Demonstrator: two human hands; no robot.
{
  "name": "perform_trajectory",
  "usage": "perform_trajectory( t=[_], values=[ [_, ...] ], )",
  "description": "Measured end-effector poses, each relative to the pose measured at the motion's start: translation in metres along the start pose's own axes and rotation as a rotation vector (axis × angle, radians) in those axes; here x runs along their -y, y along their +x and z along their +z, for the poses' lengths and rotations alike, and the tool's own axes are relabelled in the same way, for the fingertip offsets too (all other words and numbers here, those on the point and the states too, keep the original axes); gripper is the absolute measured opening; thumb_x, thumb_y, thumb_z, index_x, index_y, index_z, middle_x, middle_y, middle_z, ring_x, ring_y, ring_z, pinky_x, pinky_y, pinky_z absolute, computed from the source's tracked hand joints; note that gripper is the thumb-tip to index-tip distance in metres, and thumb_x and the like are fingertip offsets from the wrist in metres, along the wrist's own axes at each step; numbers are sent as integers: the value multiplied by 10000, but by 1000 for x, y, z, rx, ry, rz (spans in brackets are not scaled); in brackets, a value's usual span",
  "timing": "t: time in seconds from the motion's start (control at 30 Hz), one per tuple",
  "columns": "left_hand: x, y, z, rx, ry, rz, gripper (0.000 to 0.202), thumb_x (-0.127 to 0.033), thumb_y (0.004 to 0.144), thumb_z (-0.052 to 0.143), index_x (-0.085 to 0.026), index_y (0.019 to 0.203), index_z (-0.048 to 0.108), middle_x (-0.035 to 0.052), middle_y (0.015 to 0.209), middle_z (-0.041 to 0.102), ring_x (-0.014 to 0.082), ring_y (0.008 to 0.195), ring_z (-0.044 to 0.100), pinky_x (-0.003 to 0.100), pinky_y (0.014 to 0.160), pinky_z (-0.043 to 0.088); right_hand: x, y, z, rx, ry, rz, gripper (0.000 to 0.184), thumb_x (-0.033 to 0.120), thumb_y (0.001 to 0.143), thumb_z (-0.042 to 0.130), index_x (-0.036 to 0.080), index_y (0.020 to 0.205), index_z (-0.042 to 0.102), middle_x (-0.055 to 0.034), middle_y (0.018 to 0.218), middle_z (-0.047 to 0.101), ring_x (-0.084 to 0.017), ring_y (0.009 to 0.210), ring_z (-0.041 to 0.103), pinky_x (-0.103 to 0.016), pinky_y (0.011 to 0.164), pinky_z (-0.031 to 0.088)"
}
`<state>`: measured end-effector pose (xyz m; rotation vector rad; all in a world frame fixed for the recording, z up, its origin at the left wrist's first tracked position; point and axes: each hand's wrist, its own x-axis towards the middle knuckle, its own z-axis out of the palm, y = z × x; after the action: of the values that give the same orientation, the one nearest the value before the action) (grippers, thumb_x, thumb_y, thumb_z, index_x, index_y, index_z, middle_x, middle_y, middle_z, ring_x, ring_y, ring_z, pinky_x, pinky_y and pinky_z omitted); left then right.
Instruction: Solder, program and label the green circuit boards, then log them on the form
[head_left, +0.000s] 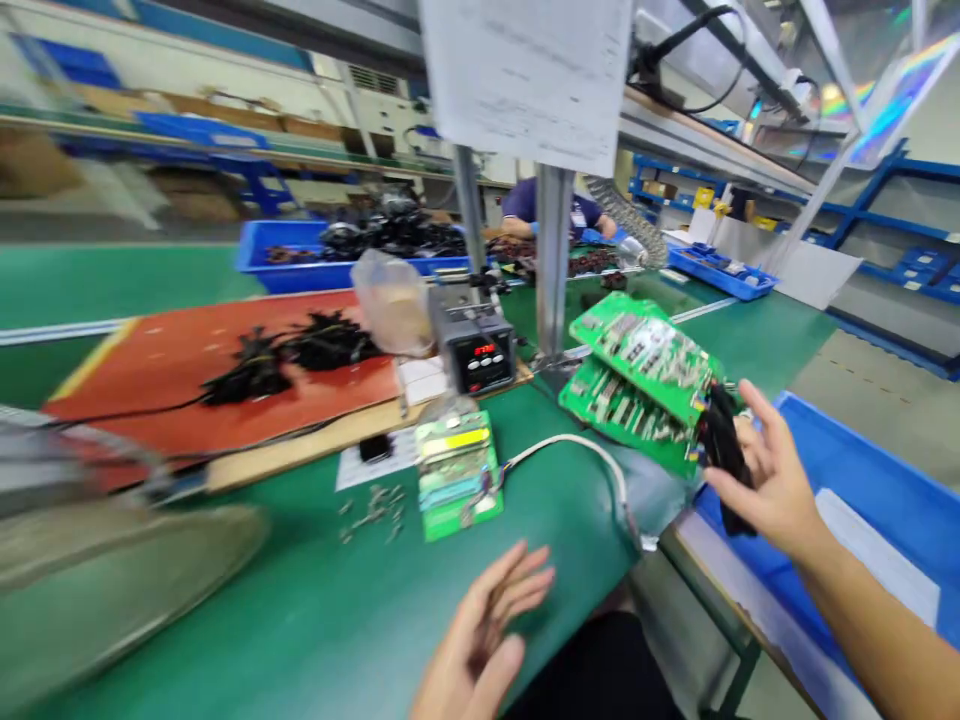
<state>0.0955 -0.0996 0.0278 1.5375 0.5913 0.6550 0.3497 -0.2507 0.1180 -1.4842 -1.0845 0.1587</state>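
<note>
1. Green circuit boards (645,350) lie stacked at the desk's (337,620) right; the right hand (772,480) grips a black part (724,450) at their edge.
2. The left hand (480,640) hovers near, open and empty.
3. A firm grip clear of the components seems best.

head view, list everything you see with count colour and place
circuit boards: two, green, stacked at bench's right edge
black part: one, black, in right hand
small board: one, green, mid bench
screws: several, grey, left of small board
cable: one, white, right of small board
controller: one, black, red digits, behind small board
wire bundles: several, black, on red mat
bins: two, blue, far and right
left hand: open, over near edge
right hand: holding black part
</note>
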Motion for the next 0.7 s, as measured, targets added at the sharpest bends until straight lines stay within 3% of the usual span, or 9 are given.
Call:
perform_trajectory(
  t=[0.03,0.1,0.2,0.33,0.5,0.7],
  values=[
    [-5,-2,5,-20,-275,-52,609,-658,766,506,-283,1244,537,99,1184,641,316,997,633,464,847,532,-1,-20,20,45,33,22,809,183,793,638,323,1437,168,-73,1159,600,-173,1006,624,-300,831,518],
    [-16,-11,5,-97,-622,-149,626,-671,785,473,-266,1262,507,92,1144,652,291,972,640,452,829,537,-8,-58,57,152,86,89,771,154,814,606,342,1432,185,-66,1177,585,-166,1022,626,-291,845,525],
    [-21,-37,-13,-270,-770,-223,511,-537,848,509,-264,1279,484,61,1201,621,218,1010,621,333,818,538,-21,-109,107,289,128,187,691,153,829,579,314,1417,254,-72,1180,579,-174,1046,621,-306,890,522],
    [0,-76,-38,-457,-771,-305,464,-362,830,606,-288,1268,473,28,1210,616,182,1000,622,292,804,532,-34,-164,156,349,109,297,589,195,834,577,248,1376,352,-91,1150,605,-195,1041,623,-324,886,537],
    [31,-90,-49,-534,-711,-355,350,-391,799,639,-193,1083,588,64,1110,659,195,941,635,293,781,527,-37,-201,184,351,49,424,580,234,793,628,228,1331,411,-95,1200,599,-216,1108,587,-366,946,506],
    [36,-85,-49,-552,-654,-363,425,-453,752,672,-190,1073,578,55,1082,664,205,954,621,291,767,516,-25,-203,194,276,109,493,528,204,800,583,209,1299,408,-111,1177,602,-205,1105,590,-349,929,513]
  ],
)
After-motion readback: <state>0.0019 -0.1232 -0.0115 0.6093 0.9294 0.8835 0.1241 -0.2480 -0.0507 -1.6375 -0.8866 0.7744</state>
